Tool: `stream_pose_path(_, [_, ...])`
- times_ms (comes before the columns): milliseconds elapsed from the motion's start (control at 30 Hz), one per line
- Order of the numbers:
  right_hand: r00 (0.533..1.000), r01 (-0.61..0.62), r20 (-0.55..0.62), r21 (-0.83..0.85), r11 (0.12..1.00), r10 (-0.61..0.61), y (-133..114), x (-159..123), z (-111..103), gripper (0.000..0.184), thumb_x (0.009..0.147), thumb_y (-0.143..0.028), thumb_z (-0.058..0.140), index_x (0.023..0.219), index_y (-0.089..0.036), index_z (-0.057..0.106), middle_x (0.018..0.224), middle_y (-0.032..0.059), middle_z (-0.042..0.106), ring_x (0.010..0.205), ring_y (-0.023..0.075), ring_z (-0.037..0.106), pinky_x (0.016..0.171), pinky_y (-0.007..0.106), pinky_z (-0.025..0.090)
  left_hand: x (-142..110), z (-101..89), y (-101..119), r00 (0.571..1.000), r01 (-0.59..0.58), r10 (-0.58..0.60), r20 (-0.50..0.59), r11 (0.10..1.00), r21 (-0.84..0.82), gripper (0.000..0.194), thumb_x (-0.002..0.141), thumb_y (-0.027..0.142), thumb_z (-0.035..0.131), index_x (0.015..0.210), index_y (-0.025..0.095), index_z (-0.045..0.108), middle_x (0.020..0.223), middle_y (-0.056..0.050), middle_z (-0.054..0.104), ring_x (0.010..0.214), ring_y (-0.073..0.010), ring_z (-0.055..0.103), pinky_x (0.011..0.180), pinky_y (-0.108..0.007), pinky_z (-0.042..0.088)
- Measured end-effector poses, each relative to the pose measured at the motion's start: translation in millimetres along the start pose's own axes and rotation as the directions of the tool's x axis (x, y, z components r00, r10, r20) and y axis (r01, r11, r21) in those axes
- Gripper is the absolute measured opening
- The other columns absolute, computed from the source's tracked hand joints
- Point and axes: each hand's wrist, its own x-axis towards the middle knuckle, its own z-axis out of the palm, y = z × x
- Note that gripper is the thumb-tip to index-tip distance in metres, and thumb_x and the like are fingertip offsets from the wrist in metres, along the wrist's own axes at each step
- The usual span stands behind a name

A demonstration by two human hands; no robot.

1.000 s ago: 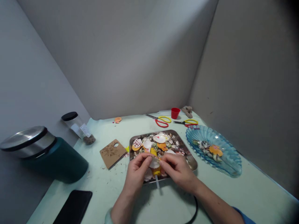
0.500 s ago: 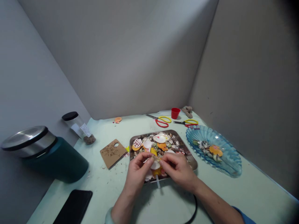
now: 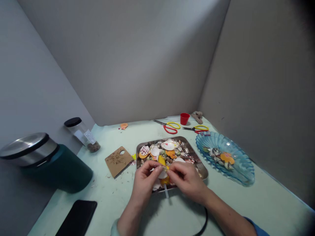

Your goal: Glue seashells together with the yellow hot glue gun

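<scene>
My left hand (image 3: 145,180) and my right hand (image 3: 187,178) meet over the near edge of a metal tray (image 3: 203,169) heaped with seashells (image 3: 167,150). Both pinch a small thin item (image 3: 162,167) between their fingertips; it is too small to name. Just below the hands, a yellow piece with a white stick (image 3: 165,186) pokes out over the tray's near rim.
A blue glass dish (image 3: 240,165) with a few shells stands right of the tray. Two scissors (image 3: 169,127) (image 3: 198,129), a red cup (image 3: 184,118), a cardboard piece (image 3: 118,160), a jar (image 3: 82,133), a teal bin with steel lid (image 3: 49,164), a phone (image 3: 77,218) and a black cable (image 3: 205,221) lie around.
The fingers shifted only slightly while working the small item; both hands stay over the tray's near edge.
</scene>
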Motion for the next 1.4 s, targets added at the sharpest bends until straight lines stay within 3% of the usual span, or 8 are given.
stream_pose_path(267, [0.999, 0.000, 0.045, 0.032, 0.999, -0.002, -0.9, -2.6, -4.1, 0.033, 0.095, -0.027, 0.052, 0.063, -0.019, 0.051, 0.059, -0.0028, 0.053, 0.056, 0.0120, 0.048, 0.057, 0.025, 0.033, 1.7, -5.2, -5.2, 0.999, 0.034, -0.032, 0.039, 0.999, -0.041, 0.030, 0.068, 0.040, 0.083, 0.078, 0.015, 0.068, 0.073, -0.002, 0.070, 0.061, -0.0112, 0.060, 0.057, -0.020, 0.047])
stream_pose_path(467, [0.999, -0.007, 0.047, 0.040, 0.999, 0.005, -0.6, -0.1, -5.2, 0.033, 0.095, -0.028, 0.053, 0.063, -0.019, 0.053, 0.059, -0.0030, 0.053, 0.057, 0.0122, 0.048, 0.057, 0.025, 0.033, 1.4, -3.5, -3.6, 0.997, 0.075, -0.074, 0.017, 0.996, -0.046, 0.035, 0.065, 0.042, 0.085, 0.077, 0.014, 0.067, 0.068, -0.001, 0.067, 0.056, -0.0105, 0.058, 0.051, -0.020, 0.046])
stream_pose_path(633, [0.996, -0.036, 0.079, 0.064, 0.997, 0.031, -2.0, 1.8, -5.8, 0.034, 0.096, -0.029, 0.051, 0.064, -0.020, 0.053, 0.061, -0.0022, 0.055, 0.059, 0.0132, 0.050, 0.059, 0.026, 0.036, 1.0, -0.5, -0.7, 0.999, 0.040, -0.040, -0.010, 0.998, -0.054, 0.032, 0.068, 0.041, 0.083, 0.078, 0.015, 0.067, 0.066, 0.002, 0.063, 0.057, -0.0077, 0.055, 0.052, -0.016, 0.044])
stream_pose_path(833, [0.997, -0.070, 0.045, 0.087, 0.994, 0.066, -0.8, 1.5, -6.3, 0.033, 0.097, -0.032, 0.048, 0.067, -0.020, 0.055, 0.061, -0.0014, 0.058, 0.059, 0.0142, 0.052, 0.059, 0.026, 0.037, 1.6, -0.2, 0.4, 0.998, 0.032, -0.029, 0.052, 0.998, -0.063, 0.040, 0.068, 0.038, 0.084, 0.097, 0.015, 0.070, 0.081, -0.003, 0.070, 0.068, -0.0108, 0.061, 0.061, -0.019, 0.050])
stream_pose_path(933, [0.997, -0.078, 0.025, 0.090, 0.993, 0.076, 0.0, 2.0, -7.1, 0.032, 0.097, -0.032, 0.047, 0.069, -0.020, 0.056, 0.062, -0.0014, 0.057, 0.060, 0.0142, 0.052, 0.058, 0.026, 0.037, 1.0, 1.6, 2.0, 0.993, 0.071, -0.062, 0.103, 0.994, -0.081, 0.052, 0.063, 0.037, 0.087, 0.105, 0.014, 0.066, 0.079, -0.004, 0.071, 0.064, -0.0128, 0.062, 0.056, -0.022, 0.052])
stream_pose_path(1133, [0.995, -0.100, 0.020, 0.136, 0.986, 0.098, 0.1, 2.0, -8.5, 0.034, 0.097, -0.037, 0.046, 0.070, -0.019, 0.057, 0.061, -0.0016, 0.055, 0.059, 0.0142, 0.051, 0.058, 0.026, 0.038, 1.2, 5.6, 4.0, 0.982, 0.162, -0.152, 0.109, 0.983, -0.087, 0.055, 0.059, 0.043, 0.088, 0.097, 0.014, 0.061, 0.069, -0.002, 0.070, 0.050, -0.0127, 0.062, 0.049, -0.024, 0.052])
stream_pose_path(1400, [0.989, -0.130, 0.092, 0.189, 0.973, 0.114, 1.0, 1.9, -10.0, 0.038, 0.097, -0.040, 0.047, 0.065, -0.021, 0.051, 0.058, -0.0027, 0.056, 0.056, 0.0133, 0.050, 0.056, 0.025, 0.038, 0.5, 4.3, 3.7, 0.987, 0.136, -0.133, 0.094, 0.991, -0.021, 0.047, 0.059, 0.047, 0.087, 0.086, 0.013, 0.068, 0.063, -0.002, 0.068, 0.045, -0.0114, 0.059, 0.046, -0.022, 0.049])
